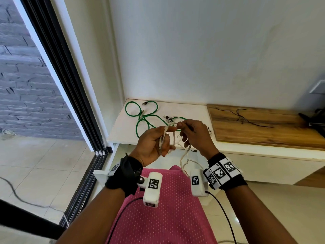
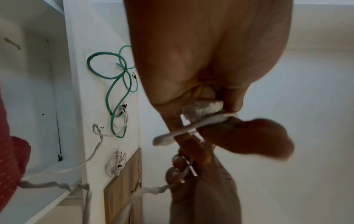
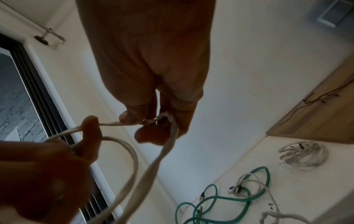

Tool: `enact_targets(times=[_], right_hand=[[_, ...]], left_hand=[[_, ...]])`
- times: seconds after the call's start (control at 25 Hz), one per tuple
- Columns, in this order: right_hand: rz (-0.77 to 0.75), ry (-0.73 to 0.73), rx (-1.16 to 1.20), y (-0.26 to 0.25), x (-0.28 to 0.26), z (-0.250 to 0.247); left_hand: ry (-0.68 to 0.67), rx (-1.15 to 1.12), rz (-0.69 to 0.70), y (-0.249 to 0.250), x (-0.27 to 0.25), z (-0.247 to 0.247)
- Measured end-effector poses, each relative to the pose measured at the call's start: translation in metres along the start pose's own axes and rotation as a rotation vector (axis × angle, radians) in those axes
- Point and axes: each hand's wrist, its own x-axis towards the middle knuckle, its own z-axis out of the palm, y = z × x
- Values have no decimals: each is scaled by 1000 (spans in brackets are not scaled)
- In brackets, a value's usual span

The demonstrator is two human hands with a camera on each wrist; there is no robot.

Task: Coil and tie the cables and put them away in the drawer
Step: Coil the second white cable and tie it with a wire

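Both hands are holding a white cable (image 1: pixel 173 138) above the surface (image 1: pixel 123 127). The left hand (image 1: pixel 154 143) is gripping its loops, the right hand (image 1: pixel 193 136) pinching a strand. A green cable (image 1: pixel 146 118) is lying on the surface.

The white cable (image 1: pixel 175 138) has a smooth, matt sheath, as does the green cable (image 1: pixel 144 118). The white cabinet top (image 1: pixel 123 127) looks smooth and faintly glossy, beside a matt wood-grain panel (image 1: pixel 263 127). Floor tiles (image 1: pixel 44 164) are glossy; the pink cloth (image 1: pixel 167 217) is dotted.

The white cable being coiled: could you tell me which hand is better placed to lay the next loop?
Probably the right hand: it pinches the white cable leading to the hanging slack, while the left hand holds the loop.
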Motion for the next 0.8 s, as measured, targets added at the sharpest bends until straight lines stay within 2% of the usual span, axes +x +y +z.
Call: enact_targets(times=[0.16,0.28,0.44,0.52,0.64,0.72,0.8], right_hand=[[201,-224,127,17,-7,4],[331,-370,77,30,-14,10],[384,-478,-31,29,-22,22],[314,-576,-246,25,-23,27],[-22,-776,-760,20,-25,30],[-181,-821,-807,15,-29,27],[-292,-791,-790,8,-32,24]], left_hand=[[6,-96,0,6,0,-4],[23,-119,10,10,1,-9],[9,-187,-25,5,2,-18],[63,-202,-9,2,4,-20],[208,-213,44,5,9,-25],[249,-120,69,9,11,-28],[242,19,70,8,11,-29]])
